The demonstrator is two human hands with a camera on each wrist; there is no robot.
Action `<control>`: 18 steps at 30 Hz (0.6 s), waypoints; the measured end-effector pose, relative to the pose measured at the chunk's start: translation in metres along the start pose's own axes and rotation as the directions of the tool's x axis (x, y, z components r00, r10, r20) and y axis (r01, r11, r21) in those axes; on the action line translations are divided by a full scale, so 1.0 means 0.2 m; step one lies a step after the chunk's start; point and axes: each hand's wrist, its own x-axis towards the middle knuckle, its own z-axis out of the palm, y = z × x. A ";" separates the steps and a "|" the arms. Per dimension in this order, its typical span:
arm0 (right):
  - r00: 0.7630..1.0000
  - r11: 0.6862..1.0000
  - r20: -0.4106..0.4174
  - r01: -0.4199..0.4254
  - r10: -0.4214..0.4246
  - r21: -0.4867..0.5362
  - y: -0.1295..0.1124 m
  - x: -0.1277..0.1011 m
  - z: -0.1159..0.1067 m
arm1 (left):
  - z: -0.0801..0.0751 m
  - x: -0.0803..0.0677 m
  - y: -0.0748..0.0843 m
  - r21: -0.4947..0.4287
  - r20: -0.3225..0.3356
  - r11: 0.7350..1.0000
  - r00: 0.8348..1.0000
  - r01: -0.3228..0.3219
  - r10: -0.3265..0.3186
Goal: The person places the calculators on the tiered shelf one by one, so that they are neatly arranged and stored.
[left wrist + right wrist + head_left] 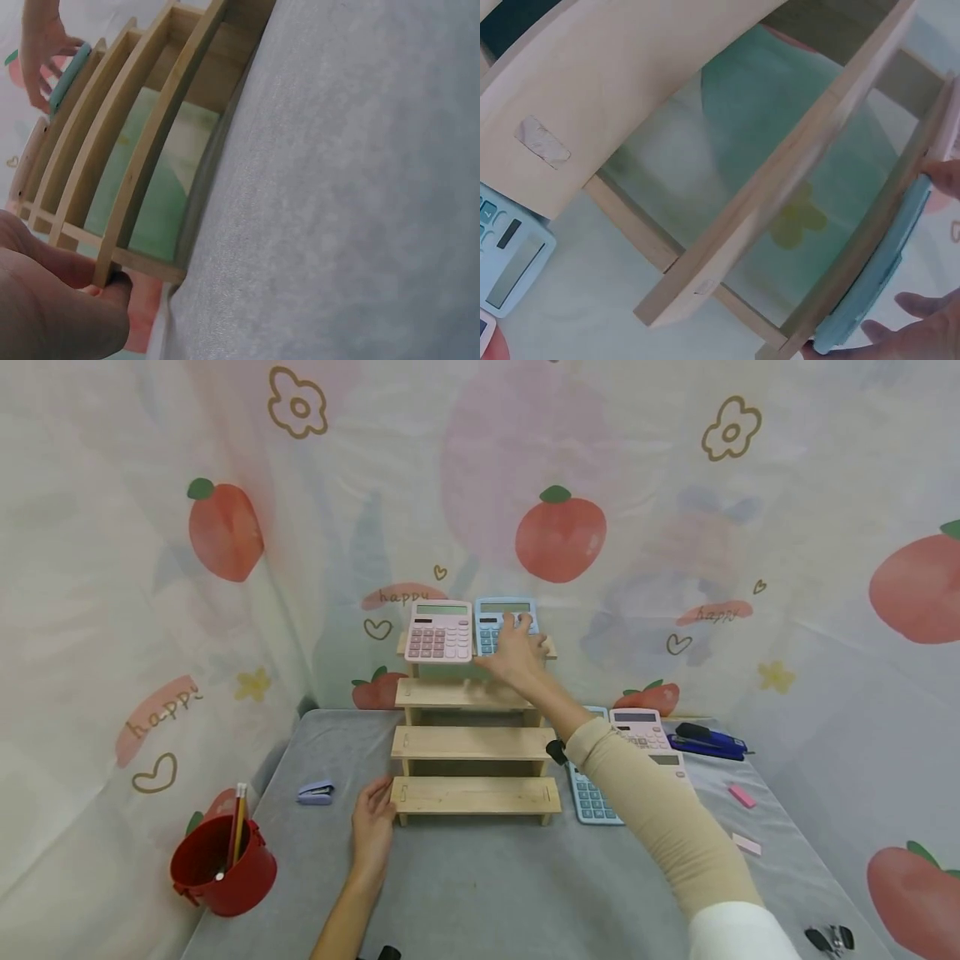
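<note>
A wooden step rack (472,743) with several shelves stands on the cloth-covered table. Its top shelf bears a pink calculator (438,631) at the left and a blue calculator (504,607) at the right, side by side and leaning back. With thumb and fingers spread to its two side edges, my right hand (517,652) grips the blue calculator, also seen edge-on in the right wrist view. My left hand (372,822) pinches the left end of the rack's lowest shelf; thumb and finger lie around that end in the left wrist view.
Right of the rack lie more blue calculators (595,797) and pink calculators (637,727), partly behind my sleeve. Beyond them are a dark blue stapler (708,742), erasers (742,795) and black clips (828,939). A small purple stapler (316,792) and a red pencil bucket (225,868) stand left.
</note>
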 end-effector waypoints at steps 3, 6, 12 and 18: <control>1.000 1.000 -0.002 0.005 -0.005 -0.028 0.00 -0.02 0.01 | 0.01 0.00 -0.01 -0.008 -0.001 1.000 1.000 -0.005 0.005; 1.000 1.000 -0.005 0.013 -0.013 -0.022 0.01 -0.03 0.01 | 0.01 0.00 -0.01 -0.011 -0.002 1.000 1.000 -0.002 0.002; 0.999 0.991 -0.016 0.031 -0.030 0.127 0.05 -0.08 -0.04 | 0.00 0.00 0.00 -0.005 0.002 1.000 1.000 -0.001 0.001; 0.995 0.974 -0.053 0.094 -0.085 0.206 0.12 -0.20 -0.15 | 0.00 0.00 0.00 -0.004 0.002 1.000 1.000 -0.009 0.009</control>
